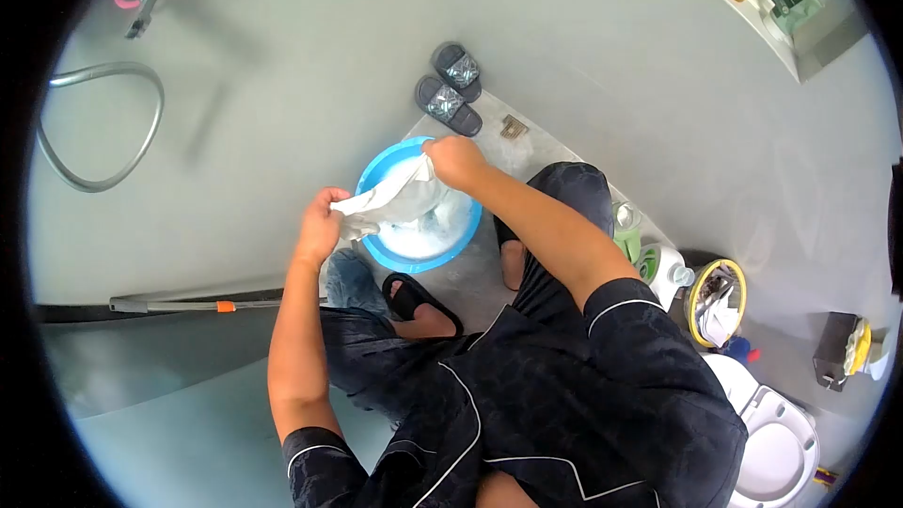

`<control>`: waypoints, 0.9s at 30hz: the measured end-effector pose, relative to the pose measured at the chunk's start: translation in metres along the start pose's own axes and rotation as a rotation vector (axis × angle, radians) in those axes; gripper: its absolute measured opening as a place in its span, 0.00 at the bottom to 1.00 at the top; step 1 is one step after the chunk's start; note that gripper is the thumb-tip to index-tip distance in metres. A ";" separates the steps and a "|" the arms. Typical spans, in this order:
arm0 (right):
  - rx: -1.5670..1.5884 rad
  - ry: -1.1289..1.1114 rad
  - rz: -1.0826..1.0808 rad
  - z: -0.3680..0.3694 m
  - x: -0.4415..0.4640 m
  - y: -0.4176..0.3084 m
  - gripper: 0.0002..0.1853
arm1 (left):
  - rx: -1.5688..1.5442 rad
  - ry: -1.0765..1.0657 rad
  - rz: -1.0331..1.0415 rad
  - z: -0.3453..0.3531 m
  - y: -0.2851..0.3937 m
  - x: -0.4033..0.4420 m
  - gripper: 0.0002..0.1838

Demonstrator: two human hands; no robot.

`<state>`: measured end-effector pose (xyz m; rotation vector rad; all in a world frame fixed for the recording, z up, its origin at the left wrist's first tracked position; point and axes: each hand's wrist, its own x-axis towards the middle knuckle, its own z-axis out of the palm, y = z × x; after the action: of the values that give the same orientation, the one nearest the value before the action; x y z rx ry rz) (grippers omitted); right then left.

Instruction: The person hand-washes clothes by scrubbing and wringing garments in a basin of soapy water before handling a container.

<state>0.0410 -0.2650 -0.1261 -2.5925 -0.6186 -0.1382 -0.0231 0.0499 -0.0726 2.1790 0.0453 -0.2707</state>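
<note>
Arms (299,348) (555,226) outstretched, cloth (390,191) between hands (321,223) (455,163)

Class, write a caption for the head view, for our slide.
Left hand and right hand hold a white cloth across a blue basin of suds.

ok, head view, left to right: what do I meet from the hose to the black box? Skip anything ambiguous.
Hose → left hand → cloth → right hand → drain → white bottle → bin → black box.
</note>
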 end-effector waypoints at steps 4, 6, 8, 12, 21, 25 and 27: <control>0.178 0.077 0.009 0.001 0.002 -0.001 0.09 | 0.247 -0.057 -0.044 0.015 0.024 -0.019 0.12; 0.261 0.058 0.020 -0.001 0.003 0.000 0.09 | 0.532 -0.025 0.036 0.022 0.015 -0.013 0.13; 0.343 0.045 0.037 -0.002 0.004 0.006 0.09 | 0.361 0.090 0.053 0.030 -0.014 -0.005 0.15; 0.344 -0.170 0.087 0.013 -0.002 0.017 0.10 | -0.144 0.203 -0.017 0.024 -0.020 -0.006 0.19; 0.435 -0.138 0.034 0.019 0.000 0.017 0.13 | 0.105 0.107 0.153 -0.005 0.061 -0.008 0.19; 0.439 -0.154 0.099 0.001 0.007 0.018 0.13 | 0.344 0.107 0.056 -0.027 0.077 -0.006 0.20; 0.480 -0.065 0.076 -0.017 0.014 0.011 0.13 | 0.358 0.183 0.114 -0.037 0.079 -0.005 0.20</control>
<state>0.0586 -0.2759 -0.1130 -2.1561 -0.5014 0.1087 -0.0109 0.0341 0.0122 2.5465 -0.0275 -0.0120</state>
